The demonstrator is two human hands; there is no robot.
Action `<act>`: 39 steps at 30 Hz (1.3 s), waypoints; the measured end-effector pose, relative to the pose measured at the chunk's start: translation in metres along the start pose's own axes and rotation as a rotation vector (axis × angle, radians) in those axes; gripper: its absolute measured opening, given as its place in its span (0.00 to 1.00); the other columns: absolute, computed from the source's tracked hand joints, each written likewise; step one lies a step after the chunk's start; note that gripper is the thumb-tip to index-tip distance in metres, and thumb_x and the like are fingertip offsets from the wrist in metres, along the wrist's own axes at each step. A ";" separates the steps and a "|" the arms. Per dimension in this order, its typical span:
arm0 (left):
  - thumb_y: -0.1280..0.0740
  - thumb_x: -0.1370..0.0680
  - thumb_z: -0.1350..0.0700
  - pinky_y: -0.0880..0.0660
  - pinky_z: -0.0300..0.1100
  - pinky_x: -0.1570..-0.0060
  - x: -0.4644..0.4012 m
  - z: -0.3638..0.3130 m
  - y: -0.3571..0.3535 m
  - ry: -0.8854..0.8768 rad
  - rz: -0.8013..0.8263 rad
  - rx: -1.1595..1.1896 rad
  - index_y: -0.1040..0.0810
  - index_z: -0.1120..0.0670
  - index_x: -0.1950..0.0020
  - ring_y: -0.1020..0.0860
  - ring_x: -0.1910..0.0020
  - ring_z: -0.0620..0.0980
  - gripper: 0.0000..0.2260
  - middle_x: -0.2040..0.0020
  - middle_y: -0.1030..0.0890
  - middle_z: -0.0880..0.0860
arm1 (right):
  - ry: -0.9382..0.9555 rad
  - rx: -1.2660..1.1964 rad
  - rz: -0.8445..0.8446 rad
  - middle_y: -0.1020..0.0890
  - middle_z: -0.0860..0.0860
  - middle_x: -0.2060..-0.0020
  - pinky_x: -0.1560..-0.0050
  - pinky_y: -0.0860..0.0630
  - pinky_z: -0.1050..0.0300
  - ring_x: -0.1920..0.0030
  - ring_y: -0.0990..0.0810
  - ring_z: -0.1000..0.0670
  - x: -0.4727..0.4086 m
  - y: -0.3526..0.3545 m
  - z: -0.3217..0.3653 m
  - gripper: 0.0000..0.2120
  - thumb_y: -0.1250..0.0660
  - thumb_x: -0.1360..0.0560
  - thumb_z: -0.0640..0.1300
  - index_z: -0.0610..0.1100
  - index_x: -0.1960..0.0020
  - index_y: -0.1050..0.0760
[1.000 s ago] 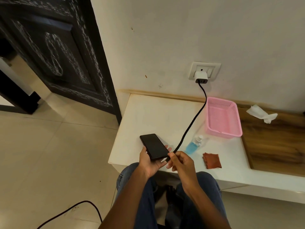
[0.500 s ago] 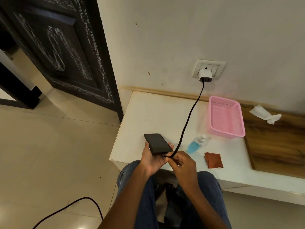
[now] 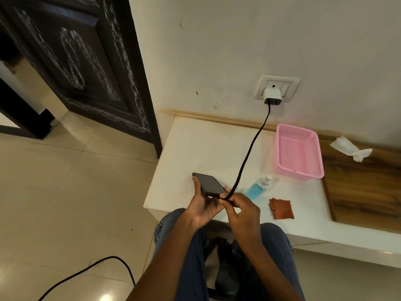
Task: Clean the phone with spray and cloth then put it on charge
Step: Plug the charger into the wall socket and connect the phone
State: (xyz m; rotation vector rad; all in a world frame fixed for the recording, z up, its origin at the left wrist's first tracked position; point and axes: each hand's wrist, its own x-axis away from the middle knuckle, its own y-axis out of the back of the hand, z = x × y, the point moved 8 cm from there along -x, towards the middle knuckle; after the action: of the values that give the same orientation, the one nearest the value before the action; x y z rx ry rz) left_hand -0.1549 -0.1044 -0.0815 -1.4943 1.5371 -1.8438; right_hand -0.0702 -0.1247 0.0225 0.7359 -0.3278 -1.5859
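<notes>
Evidently slick and rigid, the phone (image 3: 208,185) sits edge-gripped in the left hand (image 3: 204,206) while the right hand (image 3: 240,210) pinches the limp charging cable (image 3: 249,153).

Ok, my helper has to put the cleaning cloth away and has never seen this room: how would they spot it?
Find the white counter under the wall socket, with a pink basket on it. Nearer the front edge than the basket lies the cloth, right of a blue spray bottle. It is the only rust-orange, folded, flat thing there.
</notes>
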 end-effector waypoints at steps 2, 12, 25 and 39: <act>0.46 0.28 0.30 0.18 0.50 0.56 0.000 0.000 0.000 0.003 0.002 -0.008 0.32 0.61 0.33 0.18 0.51 0.59 0.38 0.44 0.24 0.65 | 0.013 0.002 0.016 0.16 0.48 0.61 0.55 0.30 0.80 0.60 0.23 0.60 -0.001 -0.001 0.002 0.05 0.29 0.30 0.33 0.40 0.56 0.19; 0.42 0.29 0.31 0.18 0.53 0.55 0.002 0.001 -0.001 0.004 -0.030 0.042 0.36 0.59 0.28 0.22 0.46 0.58 0.40 0.44 0.25 0.63 | 0.173 0.139 0.026 0.17 0.47 0.64 0.56 0.29 0.70 0.63 0.21 0.54 -0.003 0.000 0.014 0.06 0.27 0.33 0.31 0.39 0.58 0.20; 0.37 0.34 0.31 0.22 0.53 0.47 -0.002 0.003 -0.005 0.043 0.041 0.045 0.31 0.62 0.36 0.17 0.54 0.59 0.40 0.53 0.18 0.64 | 0.236 0.108 0.117 0.15 0.46 0.62 0.58 0.22 0.60 0.62 0.18 0.49 -0.012 -0.001 0.019 0.05 0.26 0.33 0.34 0.39 0.57 0.18; 0.43 0.25 0.34 0.18 0.48 0.58 -0.005 -0.001 -0.001 0.007 0.020 -0.018 0.29 0.60 0.39 0.16 0.56 0.56 0.31 0.54 0.17 0.63 | 0.263 0.166 0.080 0.17 0.45 0.66 0.61 0.24 0.62 0.64 0.20 0.48 -0.015 -0.007 0.023 0.05 0.25 0.36 0.32 0.37 0.62 0.19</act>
State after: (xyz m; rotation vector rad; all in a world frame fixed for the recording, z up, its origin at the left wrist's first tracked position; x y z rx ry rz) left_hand -0.1532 -0.0998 -0.0836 -1.4767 1.5702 -1.8305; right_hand -0.0899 -0.1138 0.0392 1.0349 -0.2940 -1.3781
